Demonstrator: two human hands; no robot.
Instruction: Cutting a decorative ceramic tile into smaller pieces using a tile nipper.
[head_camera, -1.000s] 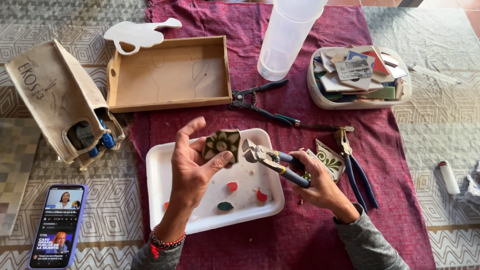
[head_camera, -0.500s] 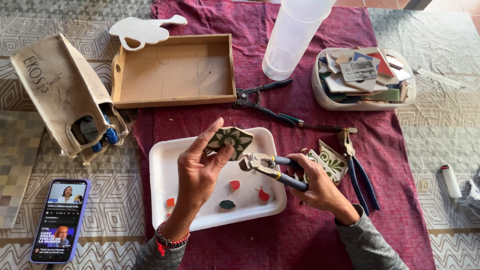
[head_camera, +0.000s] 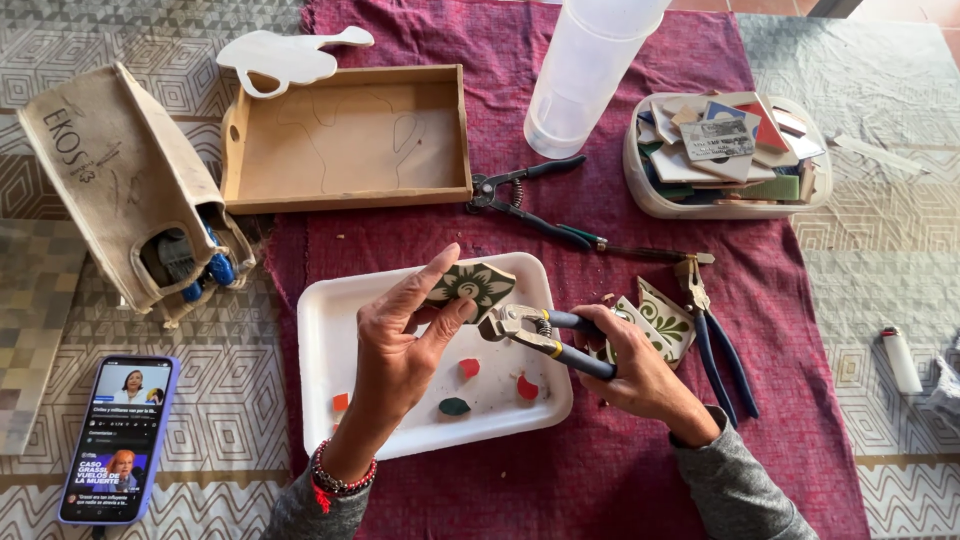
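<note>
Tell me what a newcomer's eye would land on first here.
At the centre, the left hand pinches a dark green patterned tile piece above a white tray, while the right hand brings blue-handled nippers up to its edge. Small red and green tile chips lie in the tray. Behind, on the maroon cloth, a wooden tray sits left of a white bowl of broken tiles.

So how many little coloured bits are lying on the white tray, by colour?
Red tile bits: 3
Green tile bit: 1
Total on the white foam tray: 4
The patterned tile piece in the left hand is not counted.
</note>
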